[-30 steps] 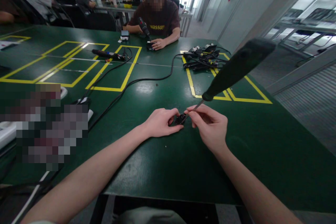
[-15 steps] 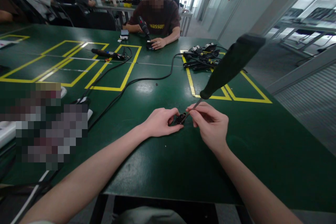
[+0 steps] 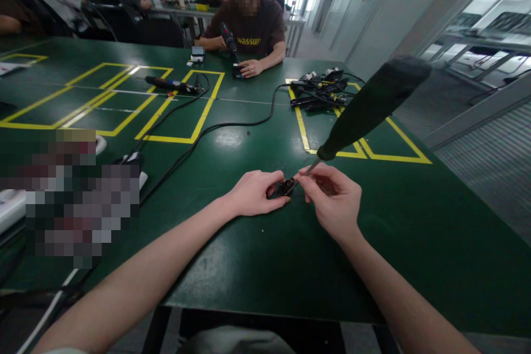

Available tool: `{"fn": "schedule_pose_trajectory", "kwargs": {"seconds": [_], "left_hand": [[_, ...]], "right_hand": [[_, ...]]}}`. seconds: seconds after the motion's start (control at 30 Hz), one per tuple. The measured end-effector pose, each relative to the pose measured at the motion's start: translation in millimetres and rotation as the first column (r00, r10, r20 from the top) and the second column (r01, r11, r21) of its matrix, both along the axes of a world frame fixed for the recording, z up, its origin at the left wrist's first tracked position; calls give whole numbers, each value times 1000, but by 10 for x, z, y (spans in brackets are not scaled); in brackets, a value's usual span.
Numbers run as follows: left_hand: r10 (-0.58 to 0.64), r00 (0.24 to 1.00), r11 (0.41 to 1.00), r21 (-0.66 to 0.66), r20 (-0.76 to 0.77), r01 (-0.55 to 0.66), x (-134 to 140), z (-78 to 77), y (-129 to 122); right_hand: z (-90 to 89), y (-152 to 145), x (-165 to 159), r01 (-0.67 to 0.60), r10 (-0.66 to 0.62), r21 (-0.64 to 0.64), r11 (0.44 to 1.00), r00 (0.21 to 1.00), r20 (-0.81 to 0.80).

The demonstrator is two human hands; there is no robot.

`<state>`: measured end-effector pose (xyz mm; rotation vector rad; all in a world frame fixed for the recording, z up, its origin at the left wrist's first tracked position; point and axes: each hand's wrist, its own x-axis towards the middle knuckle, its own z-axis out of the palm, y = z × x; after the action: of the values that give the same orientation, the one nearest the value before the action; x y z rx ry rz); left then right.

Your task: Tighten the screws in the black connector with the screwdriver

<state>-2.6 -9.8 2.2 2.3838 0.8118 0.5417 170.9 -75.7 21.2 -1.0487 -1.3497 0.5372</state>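
Left hand (image 3: 255, 194) mid-frame, flat to the worktop: fingers partly open, thumb and index either side of a small black part with a metallic tube-like bit (image 3: 286, 187) — gripped at its edges, centre of frame, on the dark green glossy worktop (image 3: 249, 265). Right hand (image 3: 338, 204) just right of it, fingers pinched closed on the thin metal shaft of a screwdriver with a thick dark green-black handle (image 3: 373, 108). Screwdriver tilted, handle up toward upper right, shaft running down to the part; exact tip contact too small to tell. Upper right of centre: tangled pile of black cables and connectors (image 3: 319, 91) on yellow tape outlines (image 3: 305, 138). Upper left: black pen-shaped tool with a cord (image 3: 166, 84) lying across more yellow tape. Black cable (image 3: 238, 124) curves across the middle. Top centre: person in brown printed T-shirt (image 3: 259, 25) holding a black-and-red power driver (image 3: 228, 38) — pointing down at a small black item (image 3: 238, 71). Left edge: pixelated patches.
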Motion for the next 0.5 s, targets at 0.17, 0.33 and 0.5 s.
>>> {"fn": "schedule_pose_trajectory", "kwargs": {"seconds": [0.17, 0.33, 0.5], "left_hand": [[11, 1000, 1000, 9, -9, -11, 2, -8, 1], [11, 1000, 1000, 16, -18, -11, 1, 3, 1], [11, 1000, 1000, 11, -17, -11, 4, 5, 2]], "right_hand": [[33, -11, -10, -25, 25, -16, 1000, 1000, 5], [15, -10, -1, -36, 36, -25, 999, 999, 7], [30, -3, -11, -9, 8, 50, 999, 1000, 6]]}}
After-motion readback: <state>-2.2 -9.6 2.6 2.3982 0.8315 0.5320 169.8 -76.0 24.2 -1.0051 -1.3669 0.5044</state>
